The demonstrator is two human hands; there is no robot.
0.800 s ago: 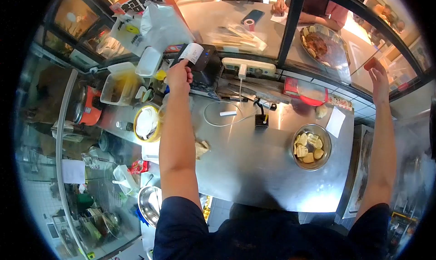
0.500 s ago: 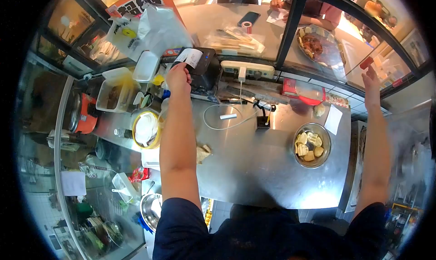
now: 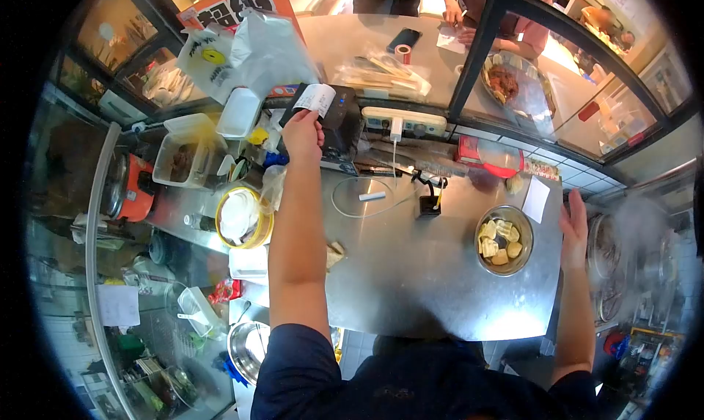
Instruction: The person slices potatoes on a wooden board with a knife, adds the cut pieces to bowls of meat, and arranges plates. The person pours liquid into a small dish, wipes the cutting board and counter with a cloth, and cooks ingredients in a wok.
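Observation:
My left hand (image 3: pixel 303 134) is closed, pinching the lower edge of a printed paper receipt (image 3: pixel 317 98). The receipt curls out of the top of a black receipt printer (image 3: pixel 341 127) at the back of the counter. My right hand (image 3: pixel 575 220) hangs at the counter's right edge with fingers stretched out, holding nothing that I can see. Left of it stands a steel bowl (image 3: pixel 529 259) with several pale yellow pieces of food (image 3: pixel 506 231). A white sheet of paper (image 3: pixel 536 200) lies between bowl and hand.
A power strip (image 3: pixel 376 113) with a white cable runs along the back. A small black stand (image 3: pixel 430 205) is mid-counter. At left are a yellow-rimmed tub (image 3: pixel 270 222), a plastic container (image 3: pixel 170 163) and white bags (image 3: pixel 264 46). People stand beyond the glass; steam rises at right.
My right hand has come down from beside the window frame to the counter's right edge. My left hand has stayed at the receipt, and the view has shifted slightly.

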